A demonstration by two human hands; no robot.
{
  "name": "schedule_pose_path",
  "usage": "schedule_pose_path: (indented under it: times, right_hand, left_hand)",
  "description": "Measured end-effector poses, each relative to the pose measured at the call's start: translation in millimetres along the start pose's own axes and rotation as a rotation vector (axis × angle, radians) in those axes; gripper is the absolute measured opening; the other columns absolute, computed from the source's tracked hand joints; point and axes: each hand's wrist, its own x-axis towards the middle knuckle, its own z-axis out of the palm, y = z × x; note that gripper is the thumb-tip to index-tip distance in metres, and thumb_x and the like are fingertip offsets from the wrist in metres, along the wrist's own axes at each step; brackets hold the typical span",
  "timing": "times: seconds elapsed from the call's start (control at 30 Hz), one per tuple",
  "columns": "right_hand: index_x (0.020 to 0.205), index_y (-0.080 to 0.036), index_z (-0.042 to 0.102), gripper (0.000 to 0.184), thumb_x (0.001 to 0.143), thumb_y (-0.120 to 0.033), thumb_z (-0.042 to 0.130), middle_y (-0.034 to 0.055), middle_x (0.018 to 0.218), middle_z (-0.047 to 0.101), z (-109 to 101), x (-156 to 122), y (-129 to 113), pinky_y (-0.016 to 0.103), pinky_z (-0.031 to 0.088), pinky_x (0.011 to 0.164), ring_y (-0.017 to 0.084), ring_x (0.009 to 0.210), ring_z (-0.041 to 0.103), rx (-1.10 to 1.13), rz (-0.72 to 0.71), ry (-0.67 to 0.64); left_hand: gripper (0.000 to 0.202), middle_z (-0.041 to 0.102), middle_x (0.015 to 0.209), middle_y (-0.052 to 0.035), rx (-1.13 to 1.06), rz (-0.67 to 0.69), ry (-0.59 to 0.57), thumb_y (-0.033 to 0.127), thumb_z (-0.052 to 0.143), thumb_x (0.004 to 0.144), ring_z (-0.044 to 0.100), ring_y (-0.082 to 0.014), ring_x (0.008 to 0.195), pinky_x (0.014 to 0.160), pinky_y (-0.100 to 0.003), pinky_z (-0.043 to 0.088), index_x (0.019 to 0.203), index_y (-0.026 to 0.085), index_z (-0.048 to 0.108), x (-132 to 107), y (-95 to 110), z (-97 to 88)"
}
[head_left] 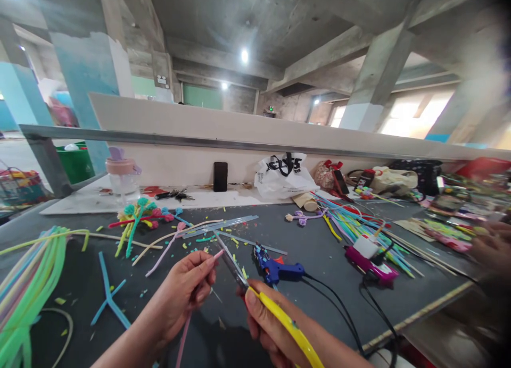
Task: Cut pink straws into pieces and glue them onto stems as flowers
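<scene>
In the lower middle, my left hand [187, 283] pinches a thin pink strip [182, 341]. Its short end pokes out past the fingertips and its tail hangs below the hand. My right hand [267, 315] is wrapped round yellow-handled scissors [285, 317], whose metal blades point up and away, close beside the strip's short end. Just beyond my right hand, a blue glue gun [285, 271] lies on the dark table. Ahead of my left hand are a lilac stem with a pink tip [165, 251], several clear sticks [223, 224] and scattered green and yellow snippets.
Bundled coloured strips [43, 272] lie at left, near blue crossed pieces [108, 296]. A bottle [122, 176], a phone [220, 176] and a white bag [283, 176] stand along the back. A magenta device [371, 267] with cables lies right. Another person's hand [493, 248] shows far right.
</scene>
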Motion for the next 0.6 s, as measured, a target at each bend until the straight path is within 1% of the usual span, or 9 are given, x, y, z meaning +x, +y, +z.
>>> schedule_pose_path:
  times: [0.1,0.2,0.3,0.37,0.47,0.6]
  right_hand:
    - [0.112,-0.022,0.040,0.063,0.077,-0.073,0.027,-0.0074,0.062,0.042,-0.3,0.6,1.0,0.012,0.028,0.027,0.002,0.030,0.029,-0.008,-0.018,0.010]
    - [0.113,-0.023,0.040,0.063,0.078,-0.072,0.025,-0.0048,0.066,0.046,0.5,2.8,6.1,0.014,0.027,0.030,0.003,0.034,0.033,-0.130,-0.072,0.055]
    - [0.108,-0.021,0.045,0.063,0.079,-0.072,0.023,-0.0029,0.065,0.048,2.1,3.8,9.7,0.015,0.029,0.037,0.006,0.044,0.040,-0.274,-0.186,0.076]
    - [0.102,-0.019,0.048,0.063,0.080,-0.072,0.021,-0.0018,0.064,0.048,3.0,3.3,9.6,0.017,0.030,0.042,0.008,0.050,0.042,-0.343,-0.247,0.086]
    - [0.099,-0.019,0.048,0.061,0.082,-0.070,0.018,-0.0016,0.063,0.047,4.0,2.1,7.5,0.018,0.030,0.045,0.009,0.052,0.042,-0.377,-0.247,0.102]
    - [0.100,-0.019,0.047,0.060,0.082,-0.069,0.019,-0.0023,0.063,0.046,4.6,1.9,6.5,0.019,0.030,0.048,0.010,0.055,0.042,-0.376,-0.230,0.102]
  left_hand:
    - [0.028,0.047,0.055,0.0051,-0.015,-0.008,-0.001,0.037,0.061,0.076,0.027,0.0009,0.037,0.037,-0.016,0.012,0.065,0.014,0.050,-0.7,2.7,-1.8]
    - [0.027,0.046,0.053,0.0062,-0.039,-0.005,0.008,0.035,0.062,0.075,0.025,0.0016,0.036,0.037,-0.016,0.012,0.064,0.014,0.049,-1.4,4.6,-2.1]
    - [0.027,0.045,0.051,0.0071,-0.036,-0.017,0.024,0.035,0.063,0.074,0.022,0.0023,0.034,0.036,-0.015,0.009,0.065,0.015,0.047,-1.3,5.3,-1.4]
    - [0.026,0.046,0.051,0.0073,-0.020,-0.033,0.028,0.036,0.063,0.074,0.020,0.0023,0.033,0.035,-0.015,0.007,0.068,0.016,0.048,-1.5,5.5,-0.7]
    - [0.026,0.046,0.050,0.0074,0.002,-0.052,0.040,0.036,0.065,0.072,0.020,0.0024,0.033,0.035,-0.014,0.006,0.069,0.016,0.049,-2.6,6.0,0.6]
    - [0.027,0.046,0.049,0.0074,0.010,-0.061,0.046,0.037,0.066,0.070,0.020,0.0025,0.033,0.034,-0.014,0.006,0.070,0.015,0.050,-2.5,6.1,0.2]
